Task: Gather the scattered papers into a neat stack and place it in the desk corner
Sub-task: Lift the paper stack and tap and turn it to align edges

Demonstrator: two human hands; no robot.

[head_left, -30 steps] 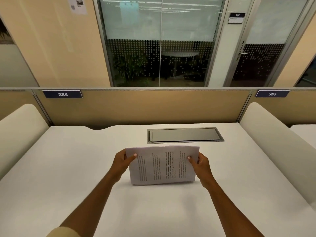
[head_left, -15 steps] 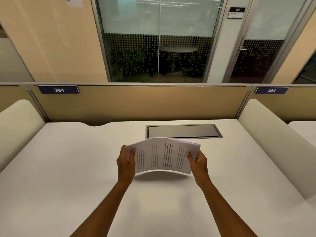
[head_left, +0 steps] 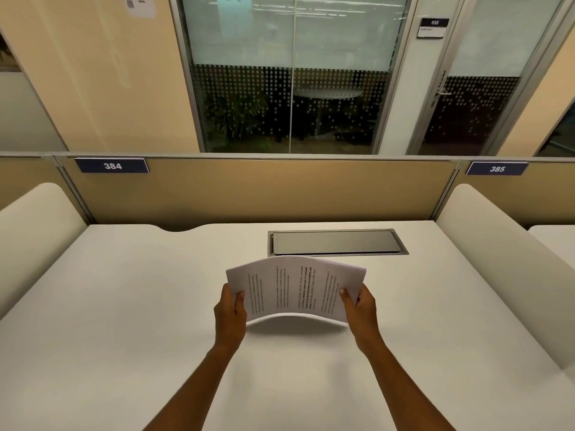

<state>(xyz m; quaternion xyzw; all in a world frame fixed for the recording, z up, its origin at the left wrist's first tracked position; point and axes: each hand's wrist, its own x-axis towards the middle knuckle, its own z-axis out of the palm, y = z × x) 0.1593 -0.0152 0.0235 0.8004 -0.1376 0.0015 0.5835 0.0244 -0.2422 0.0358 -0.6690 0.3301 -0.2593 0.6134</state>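
Paper stack: gathered, held above the desk.
White printed sheets with text lines running sideways, edges roughly aligned. The stack bows upward at its middle, gripped at its left and right edges, and is raised off the white desk at centre, just near of the recessed grey cable hatch.

Warm, dim overhead light is spread evenly over the counter; a soft shadow is cast just beneath the paper stack. Ceiling strips are mirrored in the glass beyond; edges are bowed.
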